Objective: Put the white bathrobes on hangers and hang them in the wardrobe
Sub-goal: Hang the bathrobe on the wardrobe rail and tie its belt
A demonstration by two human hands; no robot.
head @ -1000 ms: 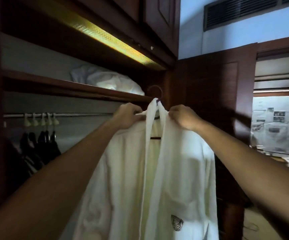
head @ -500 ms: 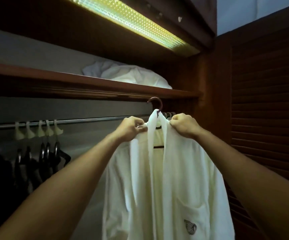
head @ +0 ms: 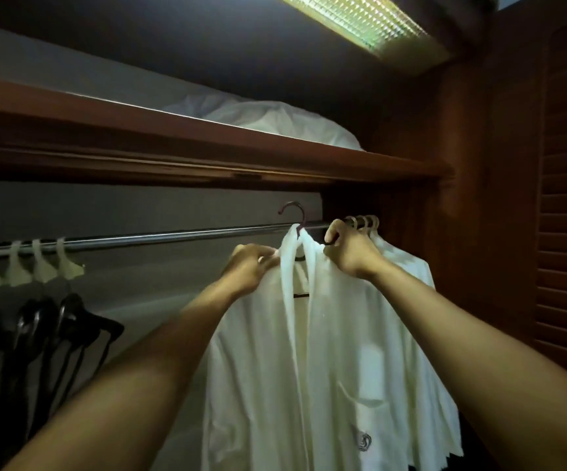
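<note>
A white robe [head: 309, 362] is already on its hanger, whose dark hook [head: 292, 212] rises just above the rail [head: 173, 236] without resting on it yet. The left hand [head: 253, 266] pinches the robe's left shoulder by the collar, fingers curled round the cloth. The right hand [head: 350, 249] grips the right shoulder, fingers closed on the cloth and, it seems, on the hanger arm beneath. Both hold the robe up inside the wardrobe, toward the right end of the rail.

So the dressing of this hanger looks done; what remains for it is to drop the hook over the rail and let go. The hook's opening has to clear the rail, and the low shelf [head: 207, 144] above leaves little room for the lift.

Just right of the held robe, other white robes [head: 407, 266] already hang from pale hooks [head: 363, 222] at the far right of the rail, touching or nearly touching the held one. How many there are cannot be counted surely. At the left, pale hooks [head: 37, 256] carry dark empty hangers [head: 64, 321]. White bedding [head: 275, 120] lies on the shelf. Whether more robes wait outside the wardrobe cannot be told.
</note>
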